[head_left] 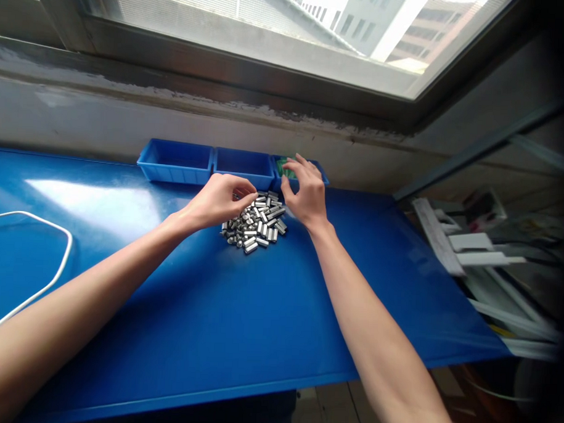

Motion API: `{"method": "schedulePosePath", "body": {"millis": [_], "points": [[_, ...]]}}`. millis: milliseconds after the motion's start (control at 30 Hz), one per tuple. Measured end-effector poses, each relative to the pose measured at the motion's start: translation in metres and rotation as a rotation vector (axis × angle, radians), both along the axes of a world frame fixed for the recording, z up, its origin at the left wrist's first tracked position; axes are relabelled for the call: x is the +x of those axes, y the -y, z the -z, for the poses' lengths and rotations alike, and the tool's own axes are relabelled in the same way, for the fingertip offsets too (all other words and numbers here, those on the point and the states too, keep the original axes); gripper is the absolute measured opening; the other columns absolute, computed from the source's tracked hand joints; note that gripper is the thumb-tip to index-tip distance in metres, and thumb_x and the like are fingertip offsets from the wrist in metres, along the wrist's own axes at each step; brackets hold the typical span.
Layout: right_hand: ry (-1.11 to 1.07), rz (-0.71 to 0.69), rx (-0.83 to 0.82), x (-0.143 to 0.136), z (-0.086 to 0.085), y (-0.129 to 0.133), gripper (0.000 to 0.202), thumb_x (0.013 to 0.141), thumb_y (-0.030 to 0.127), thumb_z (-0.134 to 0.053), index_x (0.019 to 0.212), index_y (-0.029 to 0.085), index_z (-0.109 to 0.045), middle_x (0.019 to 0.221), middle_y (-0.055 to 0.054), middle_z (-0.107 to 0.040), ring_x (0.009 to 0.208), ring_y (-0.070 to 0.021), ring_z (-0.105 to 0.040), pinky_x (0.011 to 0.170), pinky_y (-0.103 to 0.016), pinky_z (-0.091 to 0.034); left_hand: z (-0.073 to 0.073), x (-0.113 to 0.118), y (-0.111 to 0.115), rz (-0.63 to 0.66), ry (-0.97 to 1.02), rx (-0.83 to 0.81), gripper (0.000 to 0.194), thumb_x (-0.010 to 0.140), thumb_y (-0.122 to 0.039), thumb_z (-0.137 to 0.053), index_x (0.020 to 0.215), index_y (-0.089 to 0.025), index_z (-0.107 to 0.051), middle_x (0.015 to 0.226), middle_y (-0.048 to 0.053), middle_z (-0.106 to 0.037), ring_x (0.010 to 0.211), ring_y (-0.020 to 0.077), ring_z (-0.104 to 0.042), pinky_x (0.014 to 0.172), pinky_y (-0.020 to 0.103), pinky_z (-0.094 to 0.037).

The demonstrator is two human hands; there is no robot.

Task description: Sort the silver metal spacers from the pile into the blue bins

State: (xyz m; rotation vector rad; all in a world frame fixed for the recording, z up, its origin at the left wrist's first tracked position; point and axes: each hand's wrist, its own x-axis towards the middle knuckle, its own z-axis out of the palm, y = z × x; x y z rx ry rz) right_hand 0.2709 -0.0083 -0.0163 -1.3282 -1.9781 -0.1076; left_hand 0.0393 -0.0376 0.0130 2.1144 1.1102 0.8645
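Observation:
A pile of small silvery metal cylinders (263, 225) lies on the blue table. Over its upper left part is my left hand (220, 200), with curled fingers and the thumb tip close to the index tip; whether a piece is between them I cannot make out. My right hand (307, 191) is over the front of the right blue bin (321, 171), its fingers curved and apart with nothing visible in them. Behind those fingers, green material (286, 167) shows inside that bin, partly hidden.
Left of the right bin stand a middle blue bin (244, 162) and a left blue bin (176, 155), in a row along the wall under the window. A white cable (66, 253) curves across the table's left side. White frame parts (475, 249) are beyond the right edge.

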Motion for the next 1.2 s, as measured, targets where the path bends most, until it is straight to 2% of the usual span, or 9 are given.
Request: {"method": "schedulePosePath", "body": {"millis": [133, 233, 300, 433, 633, 800, 900, 1067, 1200], "points": [[-0.109, 0.0, 0.027, -0.021, -0.005, 0.024, 0.027, 0.098, 0.029, -0.046, 0.108, 0.024, -0.072, 0.117, -0.01, -0.075, 0.121, -0.03, -0.063, 0.11, -0.049, -0.045, 0.01, -0.019, -0.006, -0.02, -0.069, 0.123, 0.03, 0.093, -0.036, -0.058, 0.102, -0.017, -0.079, 0.102, 0.008, -0.08, 0.094, 0.0225, -0.074, 0.089, 0.031, -0.057], [-0.139, -0.118, -0.069, -0.035, -0.001, 0.042, 0.021, 0.097, 0.031, -0.053, 0.101, 0.024, -0.073, 0.1, -0.007, -0.077, 0.101, -0.0267, -0.069, 0.101, -0.044, -0.05, 0.029, -0.039, -0.006, -0.047, -0.105, 0.26, 0.036, 0.099, -0.036, -0.05, 0.116, -0.017, -0.076, 0.121, 0.01, -0.075, 0.115, 0.025, -0.069, 0.107, 0.038, -0.051], [-0.158, -0.159, -0.137, -0.038, 0.006, 0.048, 0.02, 0.097, 0.034, -0.055, 0.098, 0.024, -0.073, 0.102, -0.006, -0.078, 0.102, -0.0264, -0.07, 0.099, -0.043, -0.05, 0.041, -0.051, -0.004, 0.011, -0.146, 0.313, 0.04, 0.101, -0.036, -0.046, 0.125, -0.018, -0.073, 0.133, 0.011, -0.07, 0.129, 0.0255, -0.061, 0.114, 0.041, -0.046], [-0.237, -0.161, -0.197, -0.037, 0.019, 0.048, 0.024, 0.097, 0.041, -0.057, 0.1, 0.024, -0.074, 0.111, -0.008, -0.077, 0.116, -0.0282, -0.065, 0.106, -0.046, -0.047, 0.056, -0.064, -0.002, 0.044, -0.204, 0.275, 0.043, 0.102, -0.029, -0.041, 0.136, -0.017, -0.065, 0.14, 0.011, -0.066, 0.135, 0.0242, -0.057, 0.117, 0.041, -0.045], [-0.36, -0.097, -0.29, -0.039, 0.022, 0.046, 0.031, 0.097, 0.048, -0.056, 0.105, 0.024, -0.074, 0.114, -0.009, -0.076, 0.113, -0.0273, -0.067, 0.103, -0.043, -0.049, 0.057, -0.064, -0.004, 0.043, -0.24, 0.283, 0.043, 0.097, -0.018, -0.042, 0.131, -0.014, -0.068, 0.135, 0.012, -0.068, 0.128, 0.0236, -0.061, 0.115, 0.04, -0.047], [-0.384, 0.029, -0.249, -0.038, 0.022, 0.042, 0.034, 0.098, 0.049, -0.053, 0.103, 0.024, -0.074, 0.113, -0.009, -0.076, 0.115, -0.0285, -0.065, 0.105, -0.045, -0.048, 0.053, -0.06, 0.0, 0.072, -0.344, 0.27, 0.052, 0.104, -0.034, -0.036, 0.152, -0.018, -0.05, 0.16, 0.01, -0.046, 0.148, 0.0286, -0.039, 0.125, 0.048, -0.031], [-0.344, 0.001, -0.301, -0.036, 0.024, 0.04, 0.035, 0.098, 0.05, -0.052, 0.108, 0.024, -0.073, 0.118, -0.008, -0.075, 0.118, -0.0281, -0.064, 0.107, -0.045, -0.046, 0.05, -0.058, 0.003, 0.107, -0.465, 0.226, 0.057, 0.106, -0.045, -0.031, 0.159, -0.023, -0.039, 0.164, 0.008, -0.04, 0.15, 0.0318, -0.035, 0.123, 0.053, -0.03], [-0.244, -0.035, -0.292, -0.037, 0.025, 0.038, 0.028, 0.096, 0.043, -0.057, 0.104, 0.023, -0.074, 0.119, -0.009, -0.075, 0.119, -0.0283, -0.064, 0.109, -0.044, -0.046, 0.05, -0.056, 0.002, 0.126, -0.536, 0.259, 0.057, 0.107, -0.047, -0.03, 0.157, -0.024, -0.043, 0.163, 0.009, -0.04, 0.147, 0.034, -0.039, 0.12, 0.055, -0.03], [-0.218, -0.013, -0.26, -0.037, 0.025, 0.039, 0.024, 0.093, 0.039, -0.06, 0.102, 0.022, -0.074, 0.115, -0.009, -0.075, 0.111, -0.0285, -0.067, 0.105, -0.045, -0.048, 0.052, -0.056, 0.0, 0.096, -0.425, 0.327, 0.053, 0.105, -0.044, -0.038, 0.148, -0.019, -0.054, 0.155, 0.014, -0.05, 0.141, 0.0312, -0.045, 0.119, 0.048, -0.035]]}}
